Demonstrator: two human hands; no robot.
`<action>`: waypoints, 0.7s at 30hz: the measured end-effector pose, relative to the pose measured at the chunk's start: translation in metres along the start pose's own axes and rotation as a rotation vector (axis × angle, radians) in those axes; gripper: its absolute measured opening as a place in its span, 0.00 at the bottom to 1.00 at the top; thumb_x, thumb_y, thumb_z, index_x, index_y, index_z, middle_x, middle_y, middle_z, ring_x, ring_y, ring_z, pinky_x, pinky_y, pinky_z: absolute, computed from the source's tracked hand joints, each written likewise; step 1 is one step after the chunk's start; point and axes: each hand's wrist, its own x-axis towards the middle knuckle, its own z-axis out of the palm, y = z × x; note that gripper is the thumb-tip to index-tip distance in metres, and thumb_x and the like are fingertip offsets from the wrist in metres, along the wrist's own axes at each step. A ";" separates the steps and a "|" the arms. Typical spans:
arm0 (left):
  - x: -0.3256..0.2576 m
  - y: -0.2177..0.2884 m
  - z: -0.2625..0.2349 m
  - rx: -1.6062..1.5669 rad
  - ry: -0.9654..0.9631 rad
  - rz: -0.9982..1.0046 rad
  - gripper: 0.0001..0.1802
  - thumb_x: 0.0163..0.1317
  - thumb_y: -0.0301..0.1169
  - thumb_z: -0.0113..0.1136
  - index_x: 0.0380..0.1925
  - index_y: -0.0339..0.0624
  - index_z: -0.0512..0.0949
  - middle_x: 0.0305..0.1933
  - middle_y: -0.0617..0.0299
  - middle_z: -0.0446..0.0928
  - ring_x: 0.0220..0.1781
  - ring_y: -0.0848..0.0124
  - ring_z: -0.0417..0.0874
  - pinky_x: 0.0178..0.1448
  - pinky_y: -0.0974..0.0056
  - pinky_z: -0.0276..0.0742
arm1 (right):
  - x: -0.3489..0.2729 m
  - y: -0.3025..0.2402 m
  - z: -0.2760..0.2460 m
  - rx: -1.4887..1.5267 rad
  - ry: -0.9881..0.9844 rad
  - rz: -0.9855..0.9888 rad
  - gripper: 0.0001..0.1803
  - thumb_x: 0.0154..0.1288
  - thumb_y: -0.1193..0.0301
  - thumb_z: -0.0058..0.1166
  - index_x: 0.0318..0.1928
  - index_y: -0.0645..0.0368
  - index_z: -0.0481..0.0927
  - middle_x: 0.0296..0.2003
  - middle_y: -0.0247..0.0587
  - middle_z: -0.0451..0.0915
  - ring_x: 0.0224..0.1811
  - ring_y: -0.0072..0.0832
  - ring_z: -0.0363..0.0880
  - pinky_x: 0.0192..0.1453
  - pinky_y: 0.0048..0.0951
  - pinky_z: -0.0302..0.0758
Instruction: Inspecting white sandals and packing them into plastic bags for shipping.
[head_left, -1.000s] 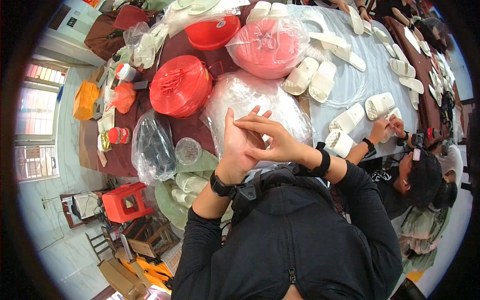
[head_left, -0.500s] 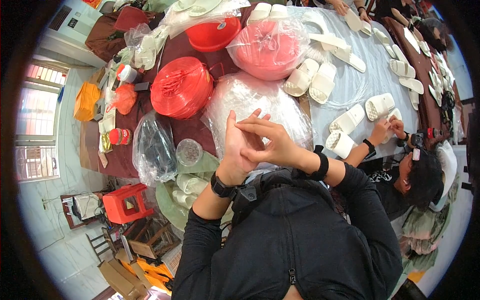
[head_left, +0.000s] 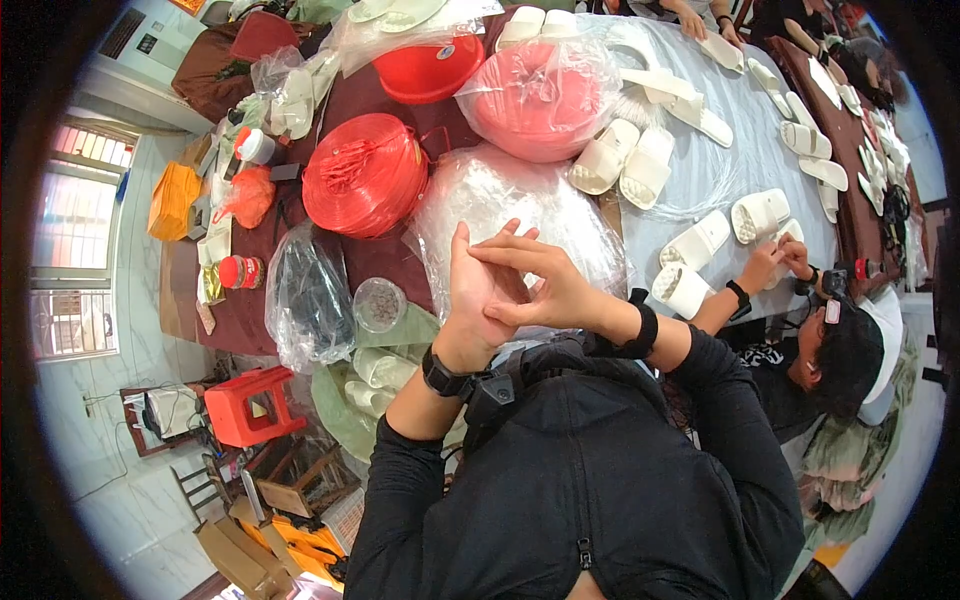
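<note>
long tables (head_left: 700,170) fill the room, one under a grey cloth and one under a dark red cloth, with a window at the far left. the left hand (head_left: 478,290) is held upright over the table's near edge, fingers straight and close together, palm turned to the right. the right hand (head_left: 545,285) lies against it from the right, fingers spread and bent across the left palm; whether anything thin is pinched between them cannot be told. both wrists wear black bands, and the sleeves are black.

just beyond the hands, touching the fingertips in view, lies a clear plastic bag (head_left: 510,200) of filmy stuff. left of it sits a red spool of string (head_left: 365,172), and near that, toward the person, a bag of dark things (head_left: 310,295) and a small clear round lid (head_left: 380,303). farther off stand a pink basin in plastic wrap (head_left: 545,95) and a red basin (head_left: 430,65).

right of the clear bag, white slippers (head_left: 625,160) lie in pairs on the grey cloth. at the right, another person's hands (head_left: 780,260) hold a white slipper (head_left: 760,215) near the table edge. below left, on the floor, stands a red stool (head_left: 250,405) beside cardboard boxes (head_left: 245,555).
</note>
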 end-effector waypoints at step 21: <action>0.004 0.002 -0.007 -0.113 0.020 -0.008 0.36 0.64 0.59 0.25 0.54 0.39 0.63 0.57 0.48 0.66 0.57 0.57 0.67 0.63 0.55 0.61 | 0.003 0.003 -0.004 0.308 -0.052 0.260 0.20 0.55 0.70 0.58 0.49 0.60 0.76 0.41 0.38 0.78 0.41 0.22 0.74 0.43 0.24 0.71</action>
